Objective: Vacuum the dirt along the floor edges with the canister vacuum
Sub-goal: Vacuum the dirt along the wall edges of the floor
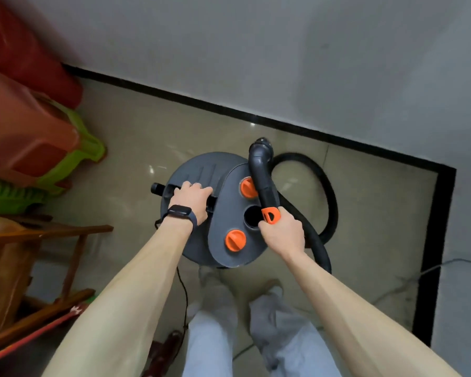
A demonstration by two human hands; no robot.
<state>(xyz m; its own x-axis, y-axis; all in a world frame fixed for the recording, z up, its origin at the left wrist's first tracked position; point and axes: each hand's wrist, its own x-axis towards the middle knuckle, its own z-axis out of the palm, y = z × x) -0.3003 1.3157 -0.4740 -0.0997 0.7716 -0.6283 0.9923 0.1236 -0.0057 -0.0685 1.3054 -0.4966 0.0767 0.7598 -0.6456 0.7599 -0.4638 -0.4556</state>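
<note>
The vacuum [201, 170] stands on the floor [136, 126] by the far-right corner; the left hand [192, 195] grasps its top handle [163, 189]; the right hand [283, 232] grasps the hose end [260, 172] beside the open port [252, 216]; dragged carelessly, the looped hose [328, 191] or near cord [185, 292] could snag and tip it.

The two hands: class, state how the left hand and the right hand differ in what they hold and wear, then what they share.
The left hand grips the black handle on the vacuum; the right hand grips the hose wand at its orange collar. The left wrist wears a dark watch; the right wrist is bare. Shared: both hands are curled round a part of the vacuum.
</note>
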